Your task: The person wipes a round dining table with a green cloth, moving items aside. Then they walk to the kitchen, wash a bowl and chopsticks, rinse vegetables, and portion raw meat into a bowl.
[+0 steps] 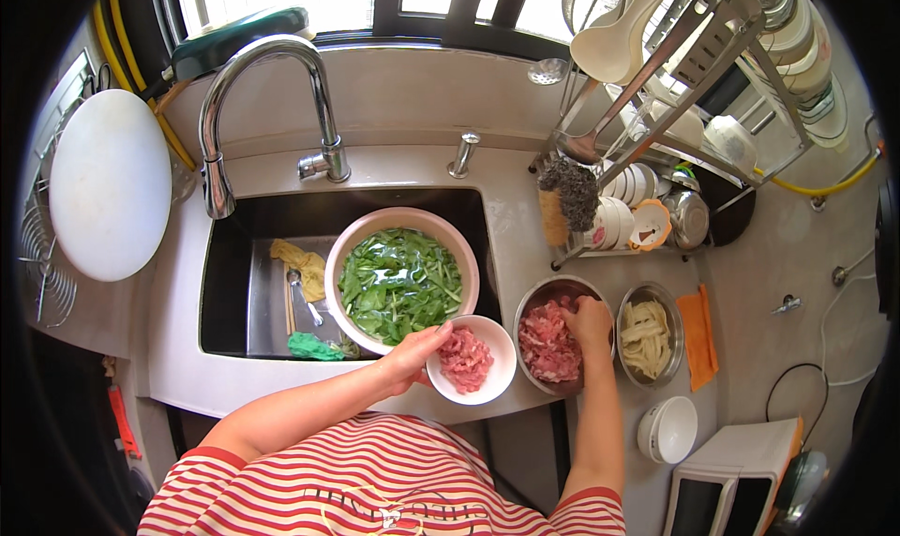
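My left hand point(415, 356) grips the rim of a white bowl point(503, 346) that has strips of raw meat point(464, 360) in it. At the right, my right hand point(590, 321) reaches into a steel bowl point(529, 300) and its fingers touch the raw sliced meat point(548, 339) there; the fingertips are partly hidden. Close beside that bowl is a smaller steel bowl point(678, 325) of pale strips point(647, 339). Chopped leafy greens point(397, 283) lie in water in a pink basin point(470, 262), just beyond my left hand.
The basin stands over the sink point(264, 325), near chopsticks, a spoon and a yellow cloth point(302, 265). A chrome faucet point(327, 100) arches at the left. Behind the bowls stands a dish rack point(654, 138). White bowls point(668, 430) and an orange cloth point(698, 335) are at the right.
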Demonstrator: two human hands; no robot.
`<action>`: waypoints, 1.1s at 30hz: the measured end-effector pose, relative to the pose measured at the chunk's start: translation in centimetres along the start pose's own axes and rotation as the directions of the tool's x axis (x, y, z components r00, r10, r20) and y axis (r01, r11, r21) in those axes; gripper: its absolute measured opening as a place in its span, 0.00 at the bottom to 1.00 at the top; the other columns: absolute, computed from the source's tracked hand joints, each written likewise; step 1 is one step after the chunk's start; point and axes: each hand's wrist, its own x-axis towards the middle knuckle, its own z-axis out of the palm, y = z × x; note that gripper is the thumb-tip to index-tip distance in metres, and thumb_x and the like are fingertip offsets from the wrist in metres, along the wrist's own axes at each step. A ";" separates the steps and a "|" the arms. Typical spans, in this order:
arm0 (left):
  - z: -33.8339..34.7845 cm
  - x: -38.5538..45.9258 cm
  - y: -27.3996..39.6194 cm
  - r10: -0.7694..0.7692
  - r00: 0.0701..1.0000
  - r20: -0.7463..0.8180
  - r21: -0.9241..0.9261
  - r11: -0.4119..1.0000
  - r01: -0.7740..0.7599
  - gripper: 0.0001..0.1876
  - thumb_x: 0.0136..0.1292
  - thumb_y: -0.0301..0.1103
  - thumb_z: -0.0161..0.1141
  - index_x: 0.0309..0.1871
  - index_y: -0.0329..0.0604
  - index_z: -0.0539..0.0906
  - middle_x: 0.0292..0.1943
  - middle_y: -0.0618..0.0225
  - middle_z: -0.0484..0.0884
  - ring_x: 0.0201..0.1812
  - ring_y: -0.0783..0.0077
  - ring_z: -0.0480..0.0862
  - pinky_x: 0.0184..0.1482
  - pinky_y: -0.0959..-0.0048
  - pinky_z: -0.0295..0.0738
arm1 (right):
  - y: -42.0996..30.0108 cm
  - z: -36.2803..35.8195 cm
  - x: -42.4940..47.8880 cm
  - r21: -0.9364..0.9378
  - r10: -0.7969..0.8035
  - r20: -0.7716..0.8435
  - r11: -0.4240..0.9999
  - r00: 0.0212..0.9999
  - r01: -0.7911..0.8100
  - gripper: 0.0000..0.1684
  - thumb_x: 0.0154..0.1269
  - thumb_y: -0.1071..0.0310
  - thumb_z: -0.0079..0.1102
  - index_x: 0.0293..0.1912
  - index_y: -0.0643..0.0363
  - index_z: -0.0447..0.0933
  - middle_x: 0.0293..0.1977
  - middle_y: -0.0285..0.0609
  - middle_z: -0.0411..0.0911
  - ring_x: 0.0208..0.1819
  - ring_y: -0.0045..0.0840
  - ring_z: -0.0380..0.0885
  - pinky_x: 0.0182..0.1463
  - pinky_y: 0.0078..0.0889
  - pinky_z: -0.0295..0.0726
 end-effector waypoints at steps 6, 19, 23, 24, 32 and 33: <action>-0.3 -0.4 0.1 0.003 1.000 -0.015 0.003 1.000 -0.003 0.33 0.60 0.62 0.48 0.60 0.47 0.68 0.57 0.62 0.69 0.55 0.63 0.72 0.46 0.52 0.76 | 2.0 1.5 0.9 0.166 0.023 -0.123 0.986 0.992 -0.002 0.11 0.43 0.62 0.63 0.23 0.61 0.79 0.20 0.52 0.76 0.26 0.44 0.78 0.32 0.40 0.76; -0.1 -0.1 -0.2 -0.005 1.000 -0.004 -0.011 1.000 0.005 0.33 0.59 0.63 0.49 0.59 0.47 0.68 0.57 0.62 0.70 0.55 0.63 0.74 0.47 0.52 0.76 | 4.0 0.6 -3.7 0.037 -0.044 0.154 0.999 0.987 0.039 0.07 0.43 0.67 0.63 0.26 0.59 0.81 0.24 0.52 0.78 0.30 0.41 0.79 0.38 0.38 0.77; -0.7 -0.6 -0.1 -0.023 0.999 -0.043 0.001 1.000 0.023 0.34 0.59 0.63 0.49 0.59 0.47 0.68 0.56 0.61 0.71 0.54 0.63 0.75 0.46 0.52 0.76 | 2.0 -2.7 -2.2 0.216 0.000 -0.036 0.976 0.999 0.008 0.09 0.46 0.64 0.63 0.24 0.61 0.80 0.20 0.49 0.77 0.24 0.41 0.77 0.31 0.36 0.76; -0.7 -0.6 -0.2 -0.023 0.999 -0.036 -0.010 1.000 0.022 0.34 0.59 0.63 0.49 0.60 0.47 0.68 0.55 0.61 0.71 0.53 0.63 0.75 0.46 0.53 0.77 | 1.4 -2.7 -1.7 0.202 0.000 -0.068 0.979 0.998 0.014 0.10 0.47 0.63 0.64 0.24 0.61 0.80 0.20 0.49 0.77 0.24 0.41 0.77 0.31 0.36 0.76; -0.7 -0.7 0.1 -0.003 1.000 0.002 -0.031 1.000 0.003 0.35 0.58 0.64 0.49 0.60 0.46 0.67 0.57 0.60 0.69 0.56 0.62 0.72 0.46 0.52 0.76 | 0.8 3.2 0.9 0.051 0.150 -0.044 0.988 0.988 -0.148 0.16 0.46 0.55 0.65 0.25 0.60 0.80 0.23 0.54 0.77 0.31 0.47 0.78 0.36 0.44 0.77; -0.9 -0.9 0.2 0.002 1.000 -0.003 -0.028 1.000 -0.003 0.35 0.58 0.64 0.49 0.60 0.46 0.67 0.58 0.60 0.69 0.56 0.62 0.72 0.46 0.52 0.76 | 0.6 3.1 1.0 0.048 0.145 -0.051 0.989 0.988 -0.143 0.16 0.45 0.55 0.65 0.24 0.60 0.80 0.23 0.54 0.77 0.31 0.47 0.78 0.36 0.45 0.77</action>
